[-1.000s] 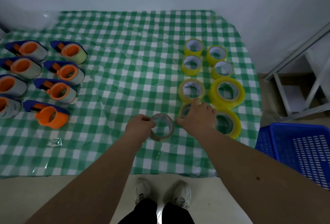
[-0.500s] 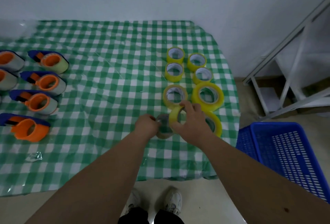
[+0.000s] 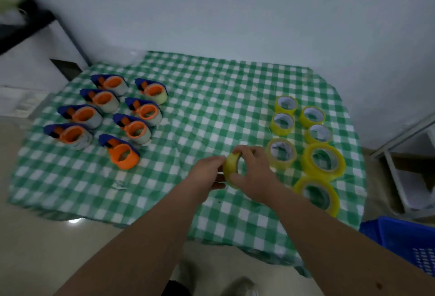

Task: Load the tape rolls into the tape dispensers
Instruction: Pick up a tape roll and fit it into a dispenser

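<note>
Here, eight tape dispensers [image 3: 110, 116], seven flat tape rolls [image 3: 306, 140], one held roll [image 3: 231, 168]

Bare room: checked tablecloth [image 3: 211, 97], tiled floor [image 3: 47, 248].

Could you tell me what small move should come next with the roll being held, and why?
Probably carry the yellow tape roll, held by both the left hand and right hand, leftward to the empty orange dispenser; it appears to be the only one without tape, and it lies nearest the hands.
</note>
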